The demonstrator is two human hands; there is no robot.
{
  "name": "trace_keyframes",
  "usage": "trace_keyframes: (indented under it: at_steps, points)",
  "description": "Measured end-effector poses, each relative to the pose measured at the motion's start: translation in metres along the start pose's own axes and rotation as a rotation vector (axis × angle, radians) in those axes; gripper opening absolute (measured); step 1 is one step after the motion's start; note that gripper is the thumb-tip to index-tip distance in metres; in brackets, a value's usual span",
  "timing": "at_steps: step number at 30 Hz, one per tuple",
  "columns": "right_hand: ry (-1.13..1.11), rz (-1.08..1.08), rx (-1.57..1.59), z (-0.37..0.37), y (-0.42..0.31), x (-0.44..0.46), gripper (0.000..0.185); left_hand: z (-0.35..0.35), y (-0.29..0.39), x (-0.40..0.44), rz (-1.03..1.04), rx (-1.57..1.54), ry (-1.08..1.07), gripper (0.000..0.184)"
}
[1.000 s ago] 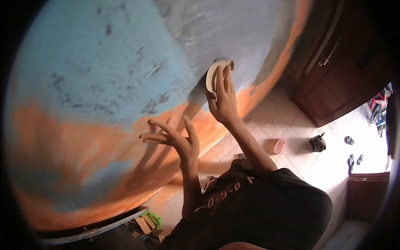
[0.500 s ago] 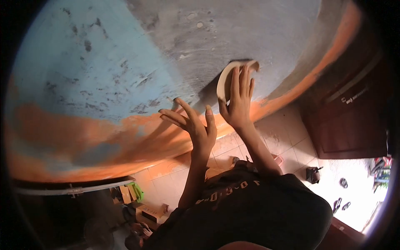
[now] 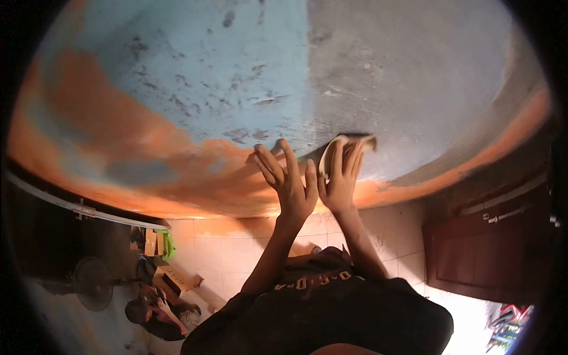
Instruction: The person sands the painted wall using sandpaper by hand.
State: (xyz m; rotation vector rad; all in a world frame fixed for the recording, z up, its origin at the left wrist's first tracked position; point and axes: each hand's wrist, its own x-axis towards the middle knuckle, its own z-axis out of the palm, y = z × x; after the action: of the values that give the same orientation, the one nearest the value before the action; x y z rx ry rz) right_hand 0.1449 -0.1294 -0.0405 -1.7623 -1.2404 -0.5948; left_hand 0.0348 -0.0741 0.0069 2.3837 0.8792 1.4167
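Observation:
My right hand [image 3: 340, 183] presses a curled, pale sheet of sandpaper [image 3: 326, 160] against the grey part of the painted wall [image 3: 408, 77]. The sheet's edges bend up around my fingers, and its rough face is hidden against the wall. Just to the left is my left hand [image 3: 293, 186], open with its fingers spread. Its fingertips are at the border of the orange and light blue paint; whether they touch the wall I cannot tell. Dark scuffs and scraped spots mark the blue area [image 3: 236, 89].
Below the wall lies a tiled floor [image 3: 207, 248]. A dark red door [image 3: 479, 254] stands to the right, beside a bright doorway. At lower left another person [image 3: 157, 313] sits near cardboard boxes [image 3: 171, 281] and a standing fan [image 3: 93, 284].
My view has turned, so the wall sits differently in it. Both hands now appear lower and closer together. The sandpaper stays under my right hand, and my left hand stays spread.

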Motion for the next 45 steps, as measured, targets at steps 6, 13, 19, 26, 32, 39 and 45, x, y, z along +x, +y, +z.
trace_keyframes:
  at_steps: [6, 13, 19, 26, 32, 39, 45]
  points:
    - [0.033, 0.011, 0.02, -0.017, -0.021, 0.033, 0.083, -0.012, -0.016, -0.012, 0.044, 0.082, -0.094, 0.055]
    - [-0.015, -0.072, -0.051, -0.001, -0.047, 0.036, 0.082, -0.031, -0.037, 0.0, 0.015, 0.023, 0.04, 0.05]
    - [0.025, -0.037, -0.094, 0.025, -0.07, 0.022, 0.081, -0.061, -0.062, 0.017, 0.037, 0.028, 0.086, 0.049]
    - [0.026, -0.03, -0.15, 0.018, -0.102, 0.046, 0.079, -0.094, -0.089, 0.027, -0.073, 0.014, 0.066, 0.051]
    - [0.032, 0.042, -0.232, 0.048, -0.109, 0.018, 0.076, -0.093, -0.11, 0.018, -0.017, 0.082, -0.012, 0.053]
    - [0.07, 0.077, -0.202, 0.053, -0.115, 0.014, 0.076, -0.092, -0.122, 0.012, -0.008, 0.076, -0.062, 0.053]
    - [0.08, 0.066, -0.219, 0.031, -0.116, 0.047, 0.077, -0.09, -0.132, 0.009, 0.044, 0.128, -0.072, 0.052]
